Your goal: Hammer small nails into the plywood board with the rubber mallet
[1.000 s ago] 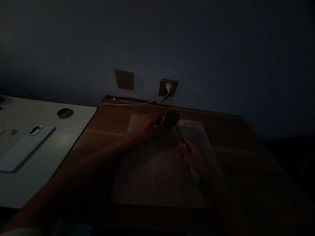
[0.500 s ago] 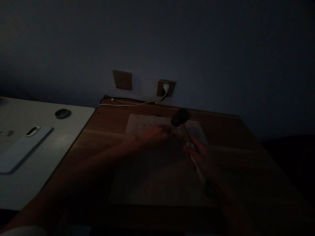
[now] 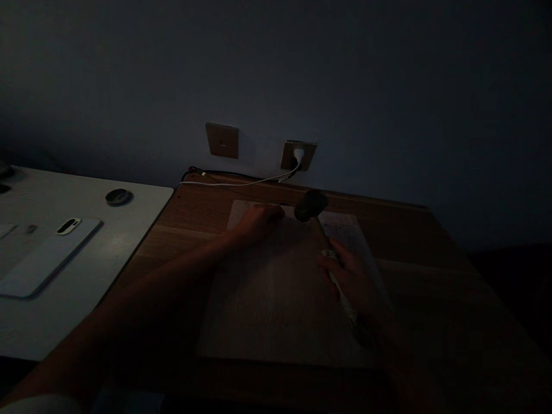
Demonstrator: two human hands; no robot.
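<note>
The scene is very dark. My right hand (image 3: 351,276) is wrapped round the pale handle of a hammer (image 3: 310,206), whose dark head hovers near the far edge of a light board (image 3: 276,299) lying on the wooden table (image 3: 190,218). My left hand (image 3: 259,221) rests on the board's far part, just left of the hammer head, with its fingers curled together; whatever they pinch is too small and dark to make out.
A white table (image 3: 86,259) adjoins on the left, carrying a phone (image 3: 47,256) and a small round dark object (image 3: 118,197). On the wall behind are a switch plate (image 3: 222,140) and a socket (image 3: 297,155) with a white plug and cable.
The hammer head rose and shifted right half a second ago, then came back down leftward toward my left hand. My left hand stayed at the board's far part.
</note>
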